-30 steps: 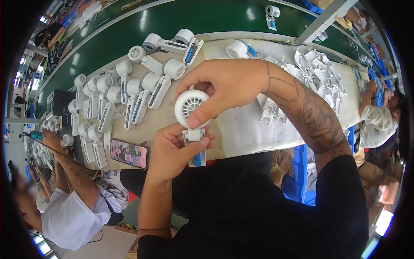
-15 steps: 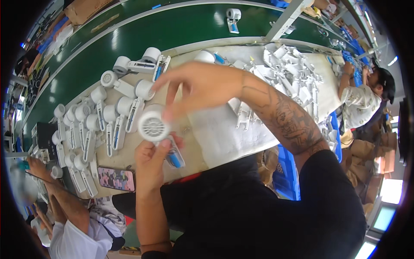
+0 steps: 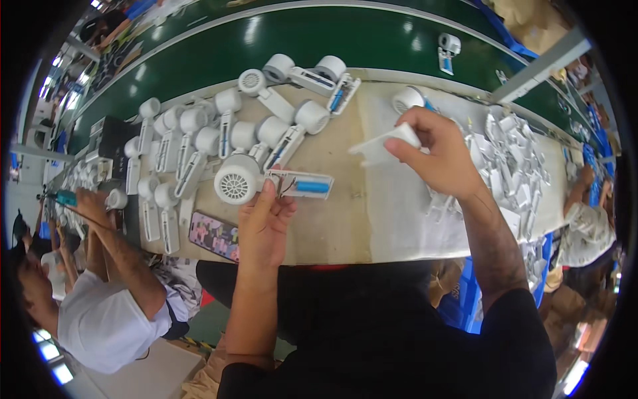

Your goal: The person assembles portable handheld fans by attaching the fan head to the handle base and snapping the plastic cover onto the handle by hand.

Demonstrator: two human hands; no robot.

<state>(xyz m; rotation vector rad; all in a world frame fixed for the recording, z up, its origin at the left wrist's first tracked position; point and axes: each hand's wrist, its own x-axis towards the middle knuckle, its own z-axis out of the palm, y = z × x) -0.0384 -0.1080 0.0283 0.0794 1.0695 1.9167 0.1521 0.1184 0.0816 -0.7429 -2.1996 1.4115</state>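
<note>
My left hand (image 3: 262,229) grips a white handheld fan (image 3: 238,181) by the neck, its round grille turned up. The fan's handle lies open, with thin wires and a blue battery (image 3: 312,186) showing inside. Over the right part of the table, my right hand (image 3: 435,153) pinches a white plastic handle cover (image 3: 384,143), apart from the fan. Just behind that hand lies another white fan (image 3: 407,100) with a blue battery. Several more white fans (image 3: 193,120) with open handles stand in rows to the left of and beyond my left hand.
Loose white plastic shells (image 3: 508,159) are heaped at right. A phone (image 3: 212,236) lies near the front edge. Beyond runs a green conveyor (image 3: 372,33) carrying one fan (image 3: 448,54). A co-worker (image 3: 109,319) at left holds a teal tool (image 3: 65,197); another person (image 3: 588,226) works at right. Blue crate (image 3: 458,292) below.
My right hand has gone from above the fan toward the parts heap and now holds a white cover. In my left hand the fan has turned, its handle now pointing right. The view has shifted.
</note>
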